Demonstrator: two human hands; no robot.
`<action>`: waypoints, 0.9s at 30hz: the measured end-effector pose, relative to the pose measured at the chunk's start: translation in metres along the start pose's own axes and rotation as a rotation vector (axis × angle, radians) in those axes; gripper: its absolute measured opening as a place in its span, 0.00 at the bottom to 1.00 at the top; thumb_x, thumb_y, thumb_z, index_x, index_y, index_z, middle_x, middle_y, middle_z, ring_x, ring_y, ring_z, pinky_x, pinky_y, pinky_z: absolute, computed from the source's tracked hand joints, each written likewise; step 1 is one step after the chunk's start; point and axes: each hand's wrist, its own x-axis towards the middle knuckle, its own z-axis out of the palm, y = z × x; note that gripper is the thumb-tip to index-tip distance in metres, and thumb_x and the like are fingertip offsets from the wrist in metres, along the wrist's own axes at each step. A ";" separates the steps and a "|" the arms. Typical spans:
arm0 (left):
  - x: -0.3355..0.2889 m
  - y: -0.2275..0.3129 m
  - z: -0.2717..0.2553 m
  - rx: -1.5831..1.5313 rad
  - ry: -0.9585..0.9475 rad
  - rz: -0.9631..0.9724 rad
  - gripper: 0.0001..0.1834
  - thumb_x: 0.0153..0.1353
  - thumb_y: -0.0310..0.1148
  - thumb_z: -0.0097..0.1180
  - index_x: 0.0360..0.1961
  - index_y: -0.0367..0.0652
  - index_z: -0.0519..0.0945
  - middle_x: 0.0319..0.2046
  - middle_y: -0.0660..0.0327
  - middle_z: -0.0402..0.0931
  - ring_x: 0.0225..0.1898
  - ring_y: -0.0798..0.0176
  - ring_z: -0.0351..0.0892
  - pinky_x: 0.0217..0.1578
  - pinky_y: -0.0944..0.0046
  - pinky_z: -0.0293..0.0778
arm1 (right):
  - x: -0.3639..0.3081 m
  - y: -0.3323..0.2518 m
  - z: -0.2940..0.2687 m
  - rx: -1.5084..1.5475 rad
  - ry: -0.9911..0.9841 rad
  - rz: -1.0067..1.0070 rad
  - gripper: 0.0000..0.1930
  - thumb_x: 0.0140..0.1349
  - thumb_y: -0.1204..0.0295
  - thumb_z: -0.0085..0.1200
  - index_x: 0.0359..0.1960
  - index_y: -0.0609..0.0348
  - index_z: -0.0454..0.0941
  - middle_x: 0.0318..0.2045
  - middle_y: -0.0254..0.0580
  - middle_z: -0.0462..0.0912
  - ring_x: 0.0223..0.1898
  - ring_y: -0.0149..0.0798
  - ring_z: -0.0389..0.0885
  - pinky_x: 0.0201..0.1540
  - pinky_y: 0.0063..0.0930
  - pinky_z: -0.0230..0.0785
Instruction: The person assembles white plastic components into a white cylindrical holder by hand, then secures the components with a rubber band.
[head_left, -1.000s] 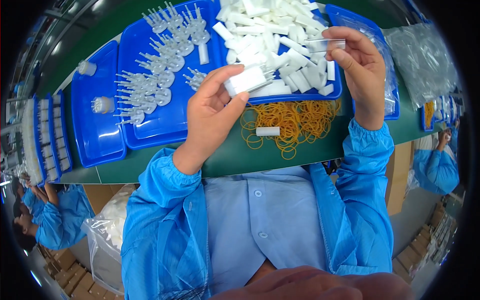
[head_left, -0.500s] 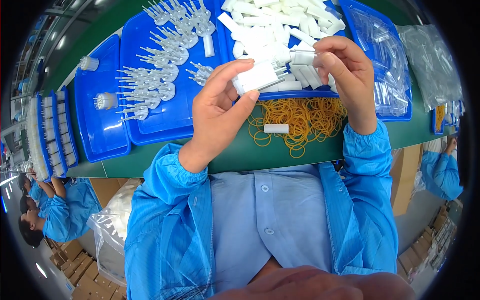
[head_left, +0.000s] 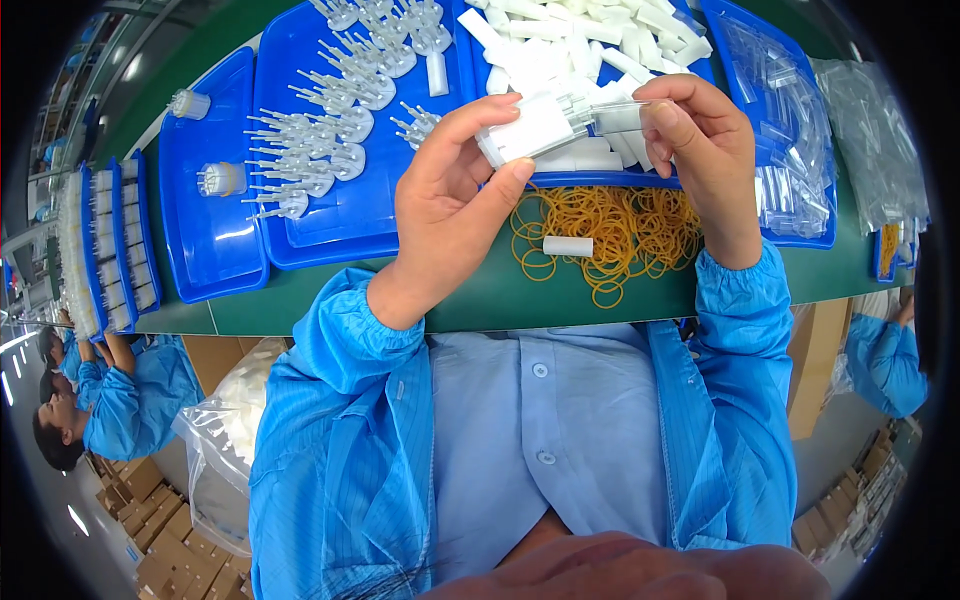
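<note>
A: What does the surface [head_left: 470, 305] bear, far left?

B: A narrow blue tray [head_left: 215, 255], then a wider tray [head_left: 325, 230] of pronged clear discs [head_left: 348, 160].

A: At centre?

B: Left hand [head_left: 448, 195], its grip closed around a white pronged bundle [head_left: 530, 128]; near the prong tips, above rubber bands [head_left: 600, 215], a clear sleeve [head_left: 618, 119], pinched by the right hand [head_left: 702, 135]; contact cannot be told. Far right, a blue tray [head_left: 815, 240] of clear sleeves [head_left: 785, 110].

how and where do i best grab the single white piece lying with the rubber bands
Pinch the white piece across its middle, probably from above and the near side: it lies lengthwise left to right, top uncovered, with most of the rubber bands beyond it.
</note>
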 end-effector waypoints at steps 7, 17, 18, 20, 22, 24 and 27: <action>-0.001 0.002 0.002 0.099 -0.033 -0.028 0.22 0.59 0.14 0.54 0.55 0.35 0.71 0.59 0.53 0.63 0.60 0.58 0.67 0.58 0.61 0.70 | -0.001 -0.001 0.003 0.019 -0.015 0.014 0.10 0.64 0.70 0.56 0.41 0.63 0.80 0.24 0.32 0.77 0.21 0.20 0.71 0.22 0.13 0.62; -0.002 0.002 0.004 0.222 -0.017 -0.020 0.23 0.58 0.15 0.55 0.56 0.35 0.71 0.58 0.53 0.65 0.58 0.60 0.70 0.55 0.63 0.73 | -0.002 -0.001 0.006 0.005 -0.037 0.064 0.10 0.64 0.70 0.56 0.40 0.64 0.80 0.23 0.34 0.77 0.19 0.21 0.70 0.20 0.13 0.62; -0.002 0.003 0.004 0.222 -0.017 -0.021 0.23 0.58 0.15 0.55 0.56 0.35 0.71 0.58 0.53 0.65 0.58 0.60 0.70 0.55 0.63 0.73 | -0.002 0.000 0.007 0.006 -0.038 0.065 0.10 0.64 0.70 0.56 0.40 0.64 0.80 0.23 0.34 0.77 0.19 0.21 0.70 0.20 0.13 0.62; -0.003 0.003 0.004 0.267 -0.010 -0.012 0.24 0.59 0.16 0.55 0.58 0.34 0.70 0.56 0.54 0.67 0.57 0.61 0.71 0.55 0.65 0.71 | -0.002 0.002 0.007 0.064 -0.018 0.099 0.10 0.64 0.69 0.56 0.39 0.64 0.79 0.22 0.34 0.77 0.18 0.21 0.71 0.18 0.14 0.63; -0.002 0.002 0.004 0.269 0.000 -0.006 0.24 0.58 0.16 0.56 0.57 0.34 0.70 0.55 0.55 0.67 0.56 0.61 0.71 0.54 0.65 0.72 | -0.002 0.002 0.010 0.087 -0.017 0.115 0.10 0.64 0.69 0.56 0.39 0.64 0.79 0.22 0.34 0.77 0.18 0.21 0.72 0.18 0.14 0.63; -0.002 0.002 0.003 0.273 0.009 -0.001 0.23 0.58 0.16 0.57 0.56 0.34 0.71 0.55 0.55 0.68 0.55 0.62 0.71 0.53 0.65 0.72 | -0.002 0.002 0.014 0.113 -0.015 0.132 0.10 0.64 0.69 0.56 0.38 0.64 0.79 0.22 0.34 0.77 0.18 0.21 0.72 0.18 0.14 0.63; -0.001 0.003 0.002 0.318 0.009 0.014 0.21 0.57 0.17 0.59 0.53 0.34 0.74 0.54 0.55 0.68 0.53 0.63 0.72 0.50 0.67 0.73 | -0.004 0.001 0.018 0.119 -0.015 0.167 0.09 0.64 0.69 0.56 0.37 0.64 0.79 0.22 0.35 0.78 0.17 0.21 0.72 0.17 0.14 0.64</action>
